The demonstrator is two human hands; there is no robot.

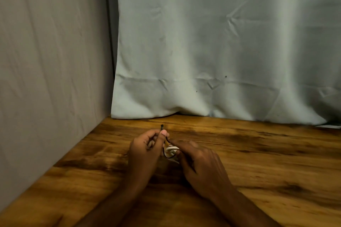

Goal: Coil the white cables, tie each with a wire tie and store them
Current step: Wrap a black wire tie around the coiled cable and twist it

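Hands are meeting low over the wooden table (258, 153): your right hand (201, 164) is curling around the coiled white cable (170, 151) to keep its loops together, while your left hand (145, 147) is pinching the black wire tie (162, 127) upright, seemingly for wrapping, before the pale curtain (221, 51).

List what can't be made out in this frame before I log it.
- Cable, head view: mostly hidden between the left hand and right hand; number of loops unclear.
- Tie: only its black tip and a thin stretch show; whether it is twisted shut is too small to tell.
- Storage place: none in view.
- Right fingertips: blurred.
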